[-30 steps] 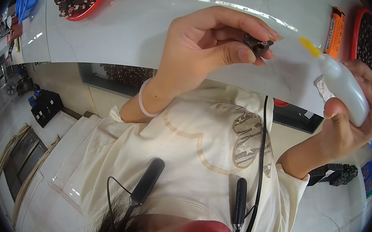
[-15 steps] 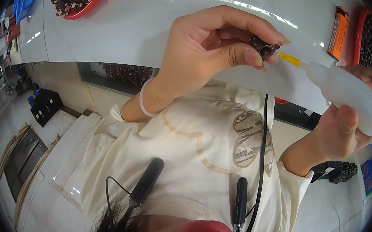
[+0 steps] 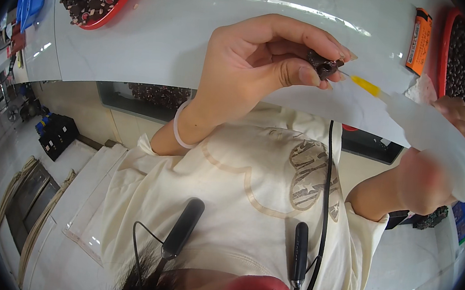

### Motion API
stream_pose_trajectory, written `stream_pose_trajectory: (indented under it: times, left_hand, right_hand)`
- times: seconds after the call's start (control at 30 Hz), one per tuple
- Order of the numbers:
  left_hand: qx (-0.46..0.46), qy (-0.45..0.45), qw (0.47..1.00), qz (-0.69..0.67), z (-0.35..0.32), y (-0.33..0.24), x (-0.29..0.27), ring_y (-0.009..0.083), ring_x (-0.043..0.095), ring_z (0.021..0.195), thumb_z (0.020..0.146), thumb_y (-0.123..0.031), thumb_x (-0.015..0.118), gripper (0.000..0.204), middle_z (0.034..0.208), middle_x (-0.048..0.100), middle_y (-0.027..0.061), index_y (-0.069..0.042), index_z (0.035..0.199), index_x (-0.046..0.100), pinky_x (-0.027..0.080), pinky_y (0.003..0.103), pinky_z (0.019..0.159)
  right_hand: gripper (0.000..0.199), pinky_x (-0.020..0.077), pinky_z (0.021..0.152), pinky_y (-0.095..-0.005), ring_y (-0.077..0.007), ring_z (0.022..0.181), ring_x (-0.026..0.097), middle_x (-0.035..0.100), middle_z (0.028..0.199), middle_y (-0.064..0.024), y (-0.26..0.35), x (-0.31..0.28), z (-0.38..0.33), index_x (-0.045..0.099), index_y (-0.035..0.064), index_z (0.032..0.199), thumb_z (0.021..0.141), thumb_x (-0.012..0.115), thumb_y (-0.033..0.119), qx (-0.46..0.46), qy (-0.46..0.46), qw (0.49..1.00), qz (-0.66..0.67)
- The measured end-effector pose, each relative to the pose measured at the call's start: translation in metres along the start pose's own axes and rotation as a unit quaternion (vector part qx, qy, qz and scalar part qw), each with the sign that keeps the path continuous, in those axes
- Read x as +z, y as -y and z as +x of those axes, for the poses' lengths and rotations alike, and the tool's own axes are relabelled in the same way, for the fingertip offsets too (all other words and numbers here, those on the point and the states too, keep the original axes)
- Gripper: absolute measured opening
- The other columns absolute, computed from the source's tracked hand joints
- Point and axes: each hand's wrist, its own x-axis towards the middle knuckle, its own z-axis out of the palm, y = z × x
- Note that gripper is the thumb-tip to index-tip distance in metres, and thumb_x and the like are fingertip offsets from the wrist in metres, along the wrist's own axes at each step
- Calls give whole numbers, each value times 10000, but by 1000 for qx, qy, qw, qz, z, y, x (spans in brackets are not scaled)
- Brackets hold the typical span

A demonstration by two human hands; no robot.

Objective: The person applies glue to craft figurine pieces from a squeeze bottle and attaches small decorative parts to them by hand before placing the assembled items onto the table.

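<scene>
My left hand (image 3: 252,54) pinches a small dark part (image 3: 323,65) between thumb and fingers, over the table's near edge. A hole or hollow shows in the part's face. To the right, my right hand (image 3: 426,183) is wrapped around a translucent white squeeze bottle (image 3: 437,139), its thumb smeared by motion. The bottle's yellow needle tip (image 3: 364,85) points at the dark part. Its thin needle end reaches close to the part; whether they touch I cannot tell.
On the pale table (image 3: 182,28), a red tray (image 3: 123,10) of dark parts with pale and red bits lies far left. Far right are another red tray (image 3: 444,59) of dark pieces, an orange box (image 3: 420,43) and something white and crumpled (image 3: 421,89). A grey tray (image 3: 136,103) sits below the table edge.
The bottle's body has dropped and tilted more steeply, and its yellow tip has shifted slightly right and down. In my left hand the dark part has turned, showing a hole.
</scene>
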Motion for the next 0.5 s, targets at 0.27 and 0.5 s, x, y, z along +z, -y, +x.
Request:
stream_pose_trajectory:
  times: [0.27, 0.5]
  left_hand:
    - [-30, -10, 999, 28, 2, 1, 12, 238, 615, 752, 750, -85, 642, 250, 959, 564, 230, 42, 933, 529, 526, 293, 635]
    - [-33, -47, 995, 77, -4, 1, 7, 221, 603, 758, 749, -130, 654, 284, 959, 560, 216, 35, 936, 519, 509, 281, 627]
  right_hand:
    - [385, 456, 806, -360, -270, 950, 523, 513, 1023, -205, -19, -3, -2, 457, -58, 993, 678, 670, -4, 45, -78, 996, 25]
    - [432, 442, 778, -269, -179, 895, 560, 585, 1022, -107, -35, 23, 11, 524, -11, 995, 600, 694, -47, -4, 20, 975, -220]
